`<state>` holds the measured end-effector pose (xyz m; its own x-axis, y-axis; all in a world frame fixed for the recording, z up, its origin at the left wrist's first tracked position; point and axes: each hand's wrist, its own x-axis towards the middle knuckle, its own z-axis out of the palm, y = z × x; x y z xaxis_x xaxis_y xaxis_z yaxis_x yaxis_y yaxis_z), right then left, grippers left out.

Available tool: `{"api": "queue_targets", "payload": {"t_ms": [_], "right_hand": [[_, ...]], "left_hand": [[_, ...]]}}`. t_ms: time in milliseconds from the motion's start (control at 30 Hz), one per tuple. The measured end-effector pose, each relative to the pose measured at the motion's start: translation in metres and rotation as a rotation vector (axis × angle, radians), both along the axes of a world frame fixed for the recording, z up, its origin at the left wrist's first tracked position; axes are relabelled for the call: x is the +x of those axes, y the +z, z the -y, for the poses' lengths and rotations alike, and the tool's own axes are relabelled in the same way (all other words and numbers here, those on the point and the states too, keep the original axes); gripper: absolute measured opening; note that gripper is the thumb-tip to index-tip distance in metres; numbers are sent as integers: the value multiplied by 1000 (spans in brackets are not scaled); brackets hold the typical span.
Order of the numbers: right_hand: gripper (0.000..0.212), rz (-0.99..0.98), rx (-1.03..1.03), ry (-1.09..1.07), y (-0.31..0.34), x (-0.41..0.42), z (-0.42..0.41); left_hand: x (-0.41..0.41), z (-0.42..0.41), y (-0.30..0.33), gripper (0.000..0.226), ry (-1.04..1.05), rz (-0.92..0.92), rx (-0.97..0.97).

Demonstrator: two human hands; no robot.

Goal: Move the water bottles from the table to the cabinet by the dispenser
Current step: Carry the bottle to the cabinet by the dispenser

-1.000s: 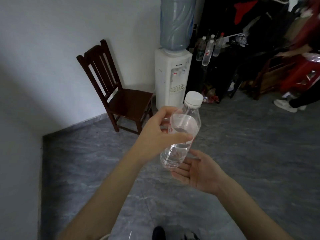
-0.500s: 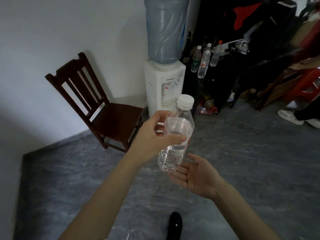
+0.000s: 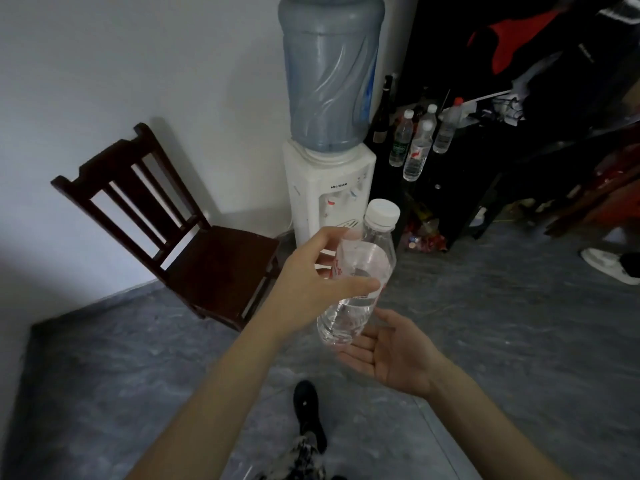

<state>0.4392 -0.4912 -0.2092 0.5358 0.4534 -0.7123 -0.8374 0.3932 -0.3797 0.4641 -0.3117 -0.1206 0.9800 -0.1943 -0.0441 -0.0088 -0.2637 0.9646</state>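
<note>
Left hand (image 3: 311,282) pinches the water bottle (image 3: 360,278) mid-air short of the dispenser (image 3: 325,188), right hand (image 3: 388,351) open beneath; risk: tilted bottle slips, or topples bottles crowding the cabinet (image 3: 460,168).

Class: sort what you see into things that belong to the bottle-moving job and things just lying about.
Job: clear plastic water bottle with white cap, left hand gripping it, right hand open beneath, black cabinet, white water dispenser.

Lying about: dark wooden chair, white shoe.
</note>
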Motion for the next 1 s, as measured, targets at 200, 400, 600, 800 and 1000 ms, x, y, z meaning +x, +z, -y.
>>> {"api": "queue_targets", "payload": {"t_ms": [200, 400, 600, 800, 1000], "right_hand": [[58, -12, -6, -25, -8, 86, 1], [56, -26, 7, -85, 0, 185, -6], [50, -21, -1, -149, 7, 259, -7], [51, -65, 22, -204, -4, 308, 5], [53, -96, 50, -221, -24, 358, 33]], "left_hand": [[87, -2, -4, 58, -19, 4, -22], [194, -3, 2, 57, -78, -28, -31], [282, 5, 4, 55, -135, -8, -44], [339, 18, -7, 59, -213, -30, -11], [395, 49, -22, 58, -238, -64, 8]]}}
